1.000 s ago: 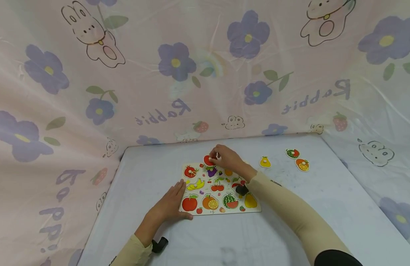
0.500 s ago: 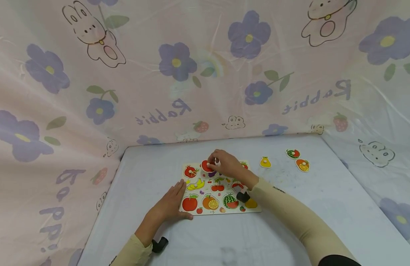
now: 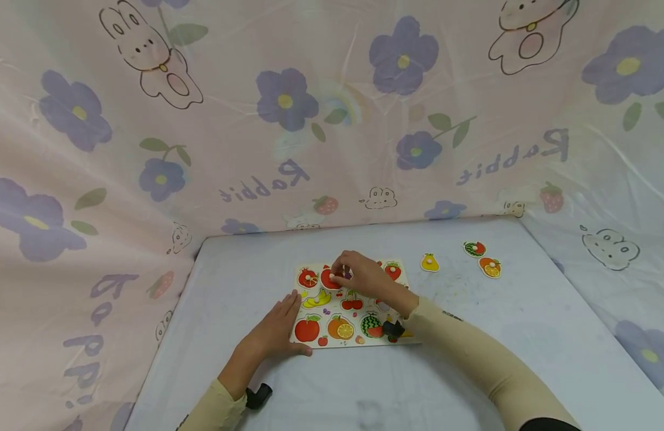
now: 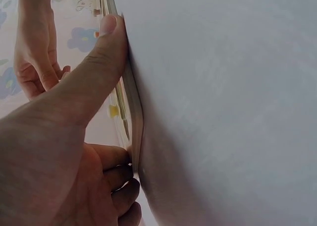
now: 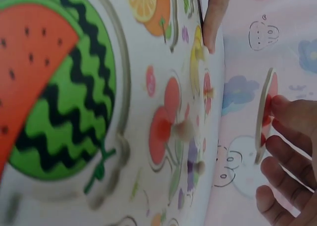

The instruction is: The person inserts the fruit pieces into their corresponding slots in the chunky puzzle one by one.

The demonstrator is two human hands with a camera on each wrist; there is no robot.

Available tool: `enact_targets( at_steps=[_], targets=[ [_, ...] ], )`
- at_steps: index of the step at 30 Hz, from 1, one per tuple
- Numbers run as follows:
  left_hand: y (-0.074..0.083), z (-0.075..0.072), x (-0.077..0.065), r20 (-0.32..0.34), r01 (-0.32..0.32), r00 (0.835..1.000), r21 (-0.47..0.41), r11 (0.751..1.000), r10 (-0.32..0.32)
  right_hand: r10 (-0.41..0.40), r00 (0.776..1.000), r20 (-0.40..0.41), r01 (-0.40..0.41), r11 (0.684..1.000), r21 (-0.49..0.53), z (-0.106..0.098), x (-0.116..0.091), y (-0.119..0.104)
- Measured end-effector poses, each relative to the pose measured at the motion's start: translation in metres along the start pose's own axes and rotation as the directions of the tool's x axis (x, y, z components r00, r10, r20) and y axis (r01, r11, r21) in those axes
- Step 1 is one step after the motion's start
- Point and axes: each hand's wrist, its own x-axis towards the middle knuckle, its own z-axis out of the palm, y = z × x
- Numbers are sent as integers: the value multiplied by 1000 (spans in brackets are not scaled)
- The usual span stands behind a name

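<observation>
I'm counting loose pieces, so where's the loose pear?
In the head view, the loose pear lies on the table, right of the board and left of the loose watermelon and orange.

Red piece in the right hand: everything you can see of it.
The red puzzle piece is a thin, flat slab with a rounded outline, red face and pale, wood-like edge. The right hand pinches it above the far part of the puzzle board, tilted and with a gap beneath. Which fruit it shows is unclear.
</observation>
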Motion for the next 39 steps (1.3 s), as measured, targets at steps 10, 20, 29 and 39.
enact_targets(
  at_steps=[10, 20, 29, 39],
  targets=[
    [1, -1, -1, 6, -1, 1000, 1, 1000, 1, -16, 1000, 0, 16, 1000, 8, 7, -7, -12],
    [3, -5, -2, 15, -12, 1000, -14, 1000, 13, -43, 999, 8, 43, 999, 9, 17, -12, -18],
    [3, -6, -3, 24, -12, 1000, -20, 1000, 12, -93, 995, 33, 92, 995, 24, 28, -16, -25],
    [2, -7, -4, 19, -27, 999, -16, 1000, 27, -74, 995, 63, 74, 997, 7, 41, -19, -33]
  ],
)
